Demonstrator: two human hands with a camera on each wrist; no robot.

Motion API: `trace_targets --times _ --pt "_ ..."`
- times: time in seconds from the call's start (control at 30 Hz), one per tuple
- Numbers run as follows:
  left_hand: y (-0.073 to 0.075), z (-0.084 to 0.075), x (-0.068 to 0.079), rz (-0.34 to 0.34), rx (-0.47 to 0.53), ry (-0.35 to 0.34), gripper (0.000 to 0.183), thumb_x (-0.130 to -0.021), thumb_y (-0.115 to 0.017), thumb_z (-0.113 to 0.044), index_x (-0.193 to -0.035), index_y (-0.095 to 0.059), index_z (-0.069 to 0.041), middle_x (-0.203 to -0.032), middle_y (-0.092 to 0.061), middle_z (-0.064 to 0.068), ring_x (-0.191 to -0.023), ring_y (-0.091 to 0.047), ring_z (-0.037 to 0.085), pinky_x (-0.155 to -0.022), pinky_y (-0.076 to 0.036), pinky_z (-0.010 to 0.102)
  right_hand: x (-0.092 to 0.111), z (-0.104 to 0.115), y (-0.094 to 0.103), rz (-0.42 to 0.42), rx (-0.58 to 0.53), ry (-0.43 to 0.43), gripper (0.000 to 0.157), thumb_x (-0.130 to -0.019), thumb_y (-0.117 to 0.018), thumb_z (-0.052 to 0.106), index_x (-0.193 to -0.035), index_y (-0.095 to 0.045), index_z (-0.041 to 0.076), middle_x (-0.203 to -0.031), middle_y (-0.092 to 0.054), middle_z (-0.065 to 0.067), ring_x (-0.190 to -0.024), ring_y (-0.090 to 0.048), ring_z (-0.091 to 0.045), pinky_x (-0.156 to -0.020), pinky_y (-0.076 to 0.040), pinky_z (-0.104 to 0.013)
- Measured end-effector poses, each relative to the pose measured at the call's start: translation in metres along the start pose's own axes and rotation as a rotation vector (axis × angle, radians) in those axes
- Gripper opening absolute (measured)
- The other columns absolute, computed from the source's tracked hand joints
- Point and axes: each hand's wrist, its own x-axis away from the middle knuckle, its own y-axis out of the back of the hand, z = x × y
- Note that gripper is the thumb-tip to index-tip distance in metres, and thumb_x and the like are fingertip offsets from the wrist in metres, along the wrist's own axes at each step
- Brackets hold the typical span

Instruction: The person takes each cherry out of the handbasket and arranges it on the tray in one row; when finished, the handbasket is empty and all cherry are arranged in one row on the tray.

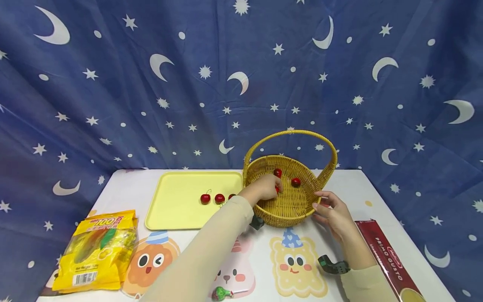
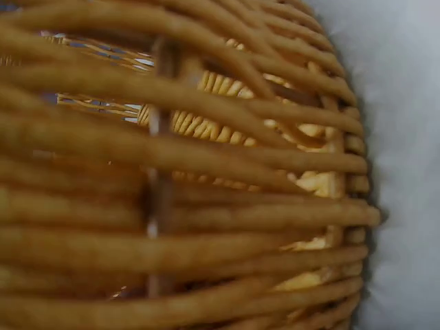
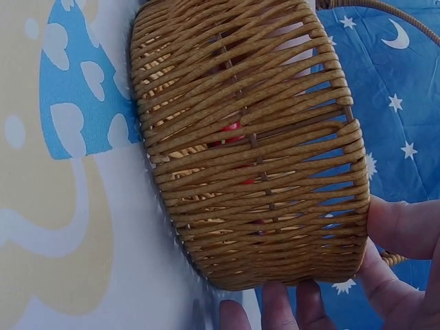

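Note:
A wicker basket with a tall arched handle stands at the back of the table. My left hand reaches over its near left rim, fingers curled down around a red cherry inside. Two more cherries lie in the basket, one by the back wall and one further right. At the basket's right rim, my right hand grips the edge; the right wrist view shows the thumb at the rim and fingers around the side. Only wicker weave fills the left wrist view.
Left of the basket sits a yellow tray with cherries, one partly hidden by my left sleeve. A yellow snack bag lies front left, a red pasta box at right. A small green-wrapped item is near the front edge.

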Motion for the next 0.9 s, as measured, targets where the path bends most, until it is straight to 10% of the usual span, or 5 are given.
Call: trace_targets --times 0.43,0.9 --pt "0.014 -0.017 0.027 -0.124 0.287 -0.094 0.026 -0.099 -0.075 -0.004 -0.124 -0.071 -0.007 -0.115 -0.073 0.008 -0.077 -0.076 0.017 -0.065 -0.058 0.023 0.002 -0.002 0.002 -0.003 0.018 -0.014 0.037 -0.103 -0.067 0.004 -0.138 -0.058 0.012 -0.126 -0.052 -0.010 -0.100 -0.067 -0.009 -0.091 -0.065 -0.034" --pt "0.066 0.016 0.165 -0.195 0.330 -0.175 0.027 -0.095 -0.081 -0.006 -0.117 -0.069 -0.017 -0.111 -0.072 0.007 -0.074 -0.075 0.021 -0.065 -0.064 0.033 0.001 -0.001 -0.002 0.009 0.032 0.000 0.039 -0.104 -0.067 0.006 -0.141 -0.055 0.009 -0.128 -0.051 -0.012 -0.100 -0.067 -0.009 -0.090 -0.065 -0.034"
